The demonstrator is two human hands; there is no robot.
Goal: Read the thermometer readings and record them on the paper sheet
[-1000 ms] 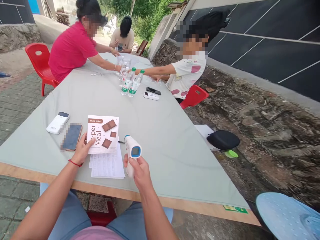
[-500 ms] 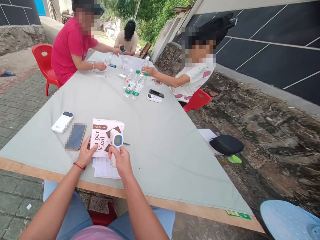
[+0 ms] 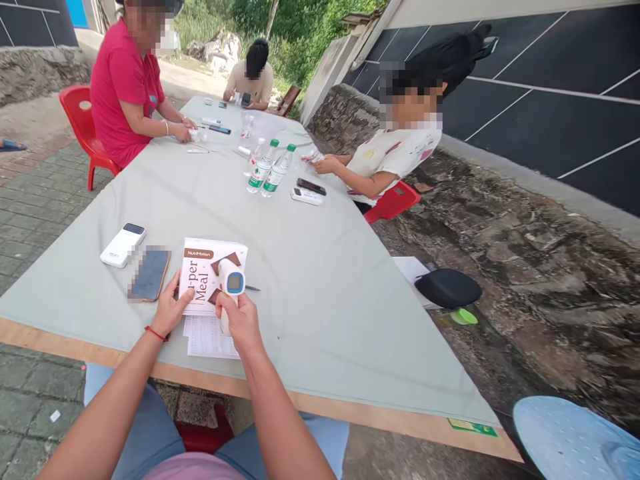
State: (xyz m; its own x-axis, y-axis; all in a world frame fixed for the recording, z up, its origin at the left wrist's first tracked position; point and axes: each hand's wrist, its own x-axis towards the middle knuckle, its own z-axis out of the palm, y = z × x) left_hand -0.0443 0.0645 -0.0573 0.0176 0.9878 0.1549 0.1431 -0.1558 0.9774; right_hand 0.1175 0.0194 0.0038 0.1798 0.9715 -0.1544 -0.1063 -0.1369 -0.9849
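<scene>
My right hand (image 3: 239,321) is wrapped around the handle of a white infrared thermometer (image 3: 231,275), whose blue-rimmed screen faces me. Just beyond it stands or lies a white and brown NutriMotion meal box (image 3: 200,277), gripped along its left edge by my left hand (image 3: 173,307), thumb on the front. Printed sheets (image 3: 210,341) lie partly under the box. The tip of a dark pen (image 3: 253,288) shows to the right of the box. Left of my left hand rest a phone (image 3: 151,275) and a white power bank (image 3: 123,245).
Water bottles with green caps (image 3: 274,172) stand mid-table, beside a black phone (image 3: 311,186) and a white device (image 3: 306,196). People sit at the left, far end and right of the cloth-covered table (image 3: 320,293). A light-blue stool (image 3: 570,433) is at the lower right.
My hands, the thermometer and the box have hardly moved. The person on the left has drawn both hands together; the person on the right has pulled back from the bottles.
</scene>
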